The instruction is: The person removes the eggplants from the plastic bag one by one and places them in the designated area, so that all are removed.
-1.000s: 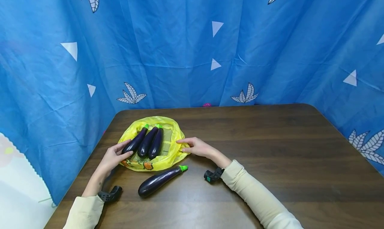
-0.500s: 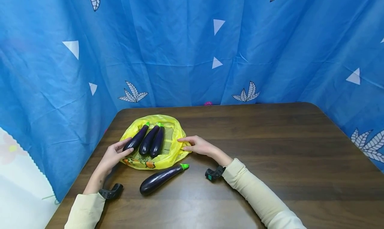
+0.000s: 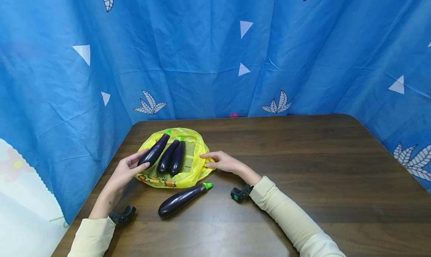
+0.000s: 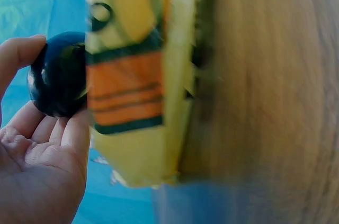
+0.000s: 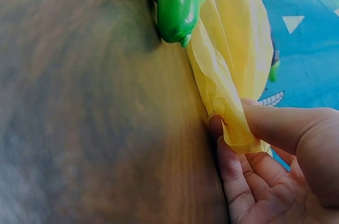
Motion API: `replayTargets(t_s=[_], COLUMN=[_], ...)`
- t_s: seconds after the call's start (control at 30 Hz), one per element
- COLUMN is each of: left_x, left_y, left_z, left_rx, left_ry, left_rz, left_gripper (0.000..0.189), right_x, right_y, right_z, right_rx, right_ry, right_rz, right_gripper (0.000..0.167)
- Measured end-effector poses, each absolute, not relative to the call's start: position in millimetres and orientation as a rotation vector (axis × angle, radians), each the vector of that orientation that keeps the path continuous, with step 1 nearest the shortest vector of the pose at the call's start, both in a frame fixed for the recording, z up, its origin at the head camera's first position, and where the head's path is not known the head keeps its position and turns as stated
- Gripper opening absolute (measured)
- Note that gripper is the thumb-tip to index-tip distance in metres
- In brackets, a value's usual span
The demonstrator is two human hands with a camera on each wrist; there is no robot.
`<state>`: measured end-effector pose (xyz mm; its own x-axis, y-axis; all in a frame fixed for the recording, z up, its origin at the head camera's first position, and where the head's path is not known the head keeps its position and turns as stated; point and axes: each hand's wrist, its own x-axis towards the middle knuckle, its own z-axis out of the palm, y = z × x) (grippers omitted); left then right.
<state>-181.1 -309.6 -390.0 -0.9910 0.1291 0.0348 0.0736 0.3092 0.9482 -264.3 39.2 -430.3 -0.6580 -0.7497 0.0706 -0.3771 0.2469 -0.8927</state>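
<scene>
A yellow plastic bag [image 3: 193, 179] lies spread wide at the left of the table, with two purple eggplants [image 3: 167, 158] with green caps lying inside. My left hand [image 3: 125, 171] grips another eggplant [image 3: 155, 150] by its thick end at the bag's left side; that eggplant stands raised above the pair. In the left wrist view, thumb and fingers curl round the dark round end of the eggplant [image 4: 58, 75]. My right hand [image 5: 280, 166] pinches the bag's right rim [image 5: 228, 113] between thumb and fingers. One more eggplant [image 3: 182, 201] rests on the wood in front of the bag.
The brown wooden table [image 3: 303, 167] stretches away to the right of the bag. A blue patterned curtain [image 3: 208, 55] hangs along its back and sides. Black wrist cameras sit on both forearms, the right one [image 3: 240, 193] close over the tabletop.
My left hand has lifted the leftmost eggplant, its green cap now higher and nearer the bag's back rim. My right hand keeps its hold on the bag; the view has shifted slightly.
</scene>
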Motion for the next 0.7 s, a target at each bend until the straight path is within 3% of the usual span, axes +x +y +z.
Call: replayTargets(t_s=[0.4,0.7], left_x=[-160.0,-134.9], left_y=[-292.1,-271.7], left_z=[-358.4,-355.7], left_rx=[0.427,0.675], left_ry=[2.501,2.371], left_rz=[1.772,1.839], left_gripper=[0.052,0.049], right_x=[-266.3,-268.6], right_y=[40.0,40.7], right_z=[-432.1,-432.5], right_rx=[-1.021,-0.997], right_ry=[2.113,2.103], right_rz=[-1.409,-1.41], right_gripper=[0.039,0.04])
